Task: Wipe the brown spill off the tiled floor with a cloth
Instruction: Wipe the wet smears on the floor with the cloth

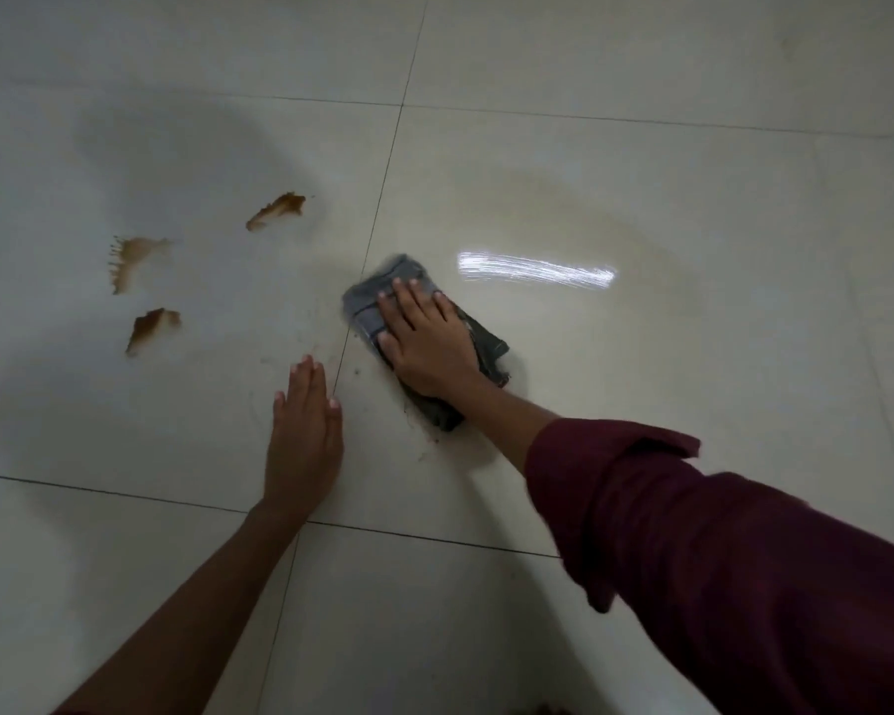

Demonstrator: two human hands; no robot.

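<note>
Three brown spill (pixel 145 327) patches are lying on the pale tiled floor (pixel 641 172), well left of the cloth: one upper patch near the vertical grout line, one splattered patch farther left, one lower patch below it. No brand, label or writing is showing anywhere. The right hand (pixel 427 348) is pressing flat on a grey cloth (pixel 378 312), fingers spread, palm down, not curled around the fabric; the cloth is lying bunched on the tile just right of the grout line, its dark edge poking out past the wrist. The left hand (pixel 305 436) is resting flat on the floor just left of that same grout line, fingers together, gripping nothing. A maroon sleeve (pixel 718 559) is covering the right forearm, rolled back above the wrist; the left forearm is bare. Faint brownish smears and specks are showing on the tile around and below the cloth. A bright streaked reflection is glaring off the glossy tile right of the cloth. Dark grout lines are crossing the floor; soft shadows are falling over the left tiles.
</note>
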